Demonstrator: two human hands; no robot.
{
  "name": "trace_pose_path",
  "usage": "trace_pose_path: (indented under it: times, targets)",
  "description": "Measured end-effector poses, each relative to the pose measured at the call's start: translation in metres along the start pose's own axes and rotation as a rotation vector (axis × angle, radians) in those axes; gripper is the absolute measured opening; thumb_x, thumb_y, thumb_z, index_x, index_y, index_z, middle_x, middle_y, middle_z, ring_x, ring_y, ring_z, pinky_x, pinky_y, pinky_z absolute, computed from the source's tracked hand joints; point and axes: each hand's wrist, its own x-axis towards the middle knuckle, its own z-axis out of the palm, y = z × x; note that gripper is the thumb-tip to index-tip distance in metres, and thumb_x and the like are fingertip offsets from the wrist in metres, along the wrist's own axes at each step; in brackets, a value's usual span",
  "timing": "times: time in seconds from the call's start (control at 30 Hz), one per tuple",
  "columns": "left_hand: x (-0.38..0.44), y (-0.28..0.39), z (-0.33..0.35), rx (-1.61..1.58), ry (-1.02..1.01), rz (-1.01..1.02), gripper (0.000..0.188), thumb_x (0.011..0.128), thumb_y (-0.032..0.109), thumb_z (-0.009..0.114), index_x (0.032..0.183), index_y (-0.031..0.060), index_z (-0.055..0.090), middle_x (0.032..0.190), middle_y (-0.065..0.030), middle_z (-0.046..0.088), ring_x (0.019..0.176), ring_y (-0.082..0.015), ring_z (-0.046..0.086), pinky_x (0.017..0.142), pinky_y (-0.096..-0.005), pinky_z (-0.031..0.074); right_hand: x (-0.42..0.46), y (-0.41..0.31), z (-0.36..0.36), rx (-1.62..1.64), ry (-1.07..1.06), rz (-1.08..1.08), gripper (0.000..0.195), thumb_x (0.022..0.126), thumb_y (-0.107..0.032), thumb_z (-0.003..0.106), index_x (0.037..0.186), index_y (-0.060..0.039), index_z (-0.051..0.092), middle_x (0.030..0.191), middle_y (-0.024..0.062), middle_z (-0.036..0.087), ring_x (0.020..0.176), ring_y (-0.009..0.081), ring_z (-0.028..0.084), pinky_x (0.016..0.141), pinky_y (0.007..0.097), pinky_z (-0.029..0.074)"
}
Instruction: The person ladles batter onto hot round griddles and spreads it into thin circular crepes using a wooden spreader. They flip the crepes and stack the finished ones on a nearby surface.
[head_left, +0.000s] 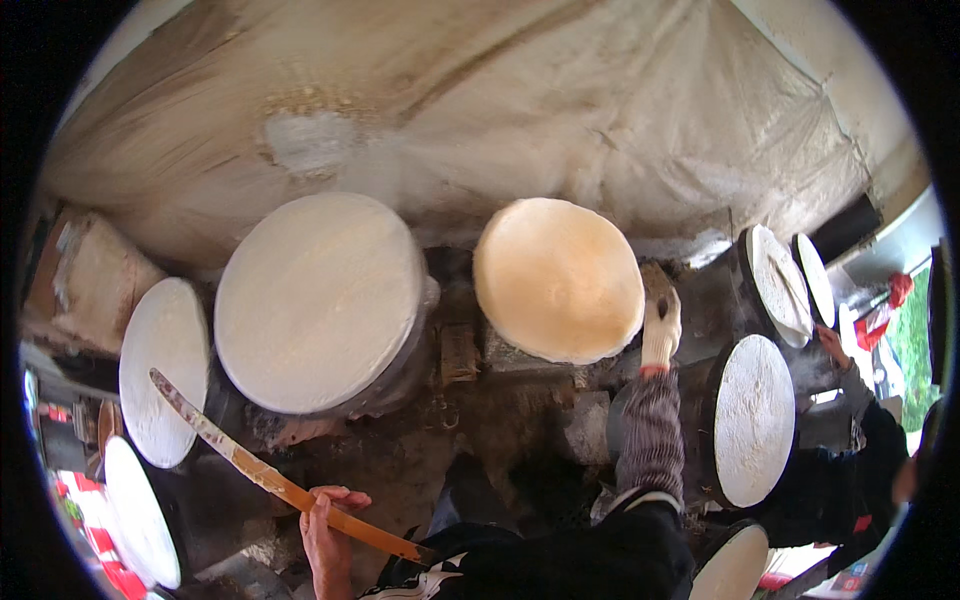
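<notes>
My left hand (327, 537) grips a long, curved wooden or bamboo scraper (289, 491) near its lower end. Pale residue coats the scraper's tip, which overlaps a white batter-coated round griddle (161, 420) at the left. My right hand (661, 330), in a whitish knitted work glove, is at the right edge of a golden, round, batter-coated surface (559, 281). A small brown block-like thing (655, 279) lies just beyond the glove; whether my fingers grip anything is hidden. Between my hands, further off, stands a large griddle (319, 300) covered with an off-white round sheet.
More white-topped griddles stand at the right (754, 420), far right (780, 285) and lower left (139, 510). A co-worker's hand (832, 346) reaches towards the far-right one. A stained, creased sheet (525, 97) hangs behind. Steam drifts at the right.
</notes>
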Motion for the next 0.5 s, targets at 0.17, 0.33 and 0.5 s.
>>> trace_pose_path:
  times: [0.17,0.33,0.5]
  targets:
    - [-0.005,-0.047,-0.028,-0.048,0.009,0.105,0.039,0.097,0.032,0.048,0.100,-0.0045,0.061,0.104,-0.0192,0.066,0.101,-0.0288,0.065,0.091,-0.0382,0.048,-0.166,-0.086,0.074,0.366,-0.869,0.010,0.033,0.095,-0.019,0.059,0.124,-0.0038,0.057,0.111,0.0147,0.064,0.091,0.0196,0.062,0.079,0.0299,0.054]
    - [-0.015,-0.172,-0.084,0.039,-0.025,0.243,0.030,0.101,0.019,0.045,0.123,0.0042,0.059,0.131,-0.0102,0.054,0.126,-0.0224,0.046,0.107,-0.0372,0.034,-0.388,-0.134,0.094,0.396,-2.532,-0.221,0.072,0.086,-0.050,0.065,0.134,0.0011,0.049,0.103,0.0100,0.064,0.095,0.0142,0.061,0.083,0.0302,0.048]
    - [-0.062,-0.313,-0.127,-0.187,0.173,0.151,0.038,0.102,0.027,0.047,0.134,0.0067,0.050,0.133,-0.0095,0.051,0.125,-0.0223,0.046,0.107,-0.0356,0.034,-0.512,-0.068,0.112,-0.150,-2.795,-0.245,0.036,0.091,-0.019,0.063,0.121,0.0001,0.056,0.092,0.0064,0.065,0.075,0.0143,0.064,0.068,0.0272,0.051]
